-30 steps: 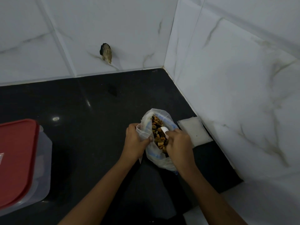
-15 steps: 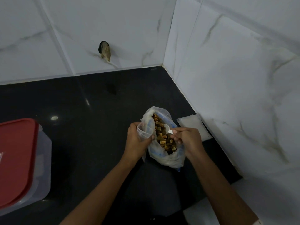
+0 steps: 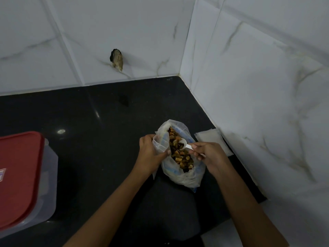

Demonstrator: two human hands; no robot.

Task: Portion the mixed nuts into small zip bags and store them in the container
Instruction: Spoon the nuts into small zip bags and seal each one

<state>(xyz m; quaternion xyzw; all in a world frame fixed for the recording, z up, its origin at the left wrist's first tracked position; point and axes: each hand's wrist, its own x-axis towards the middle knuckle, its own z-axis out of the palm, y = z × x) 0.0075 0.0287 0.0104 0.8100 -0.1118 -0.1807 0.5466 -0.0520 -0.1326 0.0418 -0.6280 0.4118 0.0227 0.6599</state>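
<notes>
One black worktop [image 3: 99, 139]. One red-lidded container [image 3: 19, 175], closed, well left of left hand [image 3: 151, 154]. One open nut bag [image 3: 185, 177] between hands. Left hand grips one small zip bag [image 3: 159, 145]. Right hand [image 3: 210, 155] pinches one white spoon [image 3: 184, 145], bowl among nuts. Spare bags [image 3: 211, 138] just beyond right hand, count unclear. Risk: limp bag mouth folds shut, so nuts spill.

The box [image 3: 49, 184] with the red lid [image 3: 19, 175] runs off the left edge — and the right hand [image 3: 211, 155] hides the spoon [image 3: 183, 144] handle.

Home kitchen, black countertop [image 3: 89, 122], marble-tiled walls [image 3: 249, 68]
</notes>
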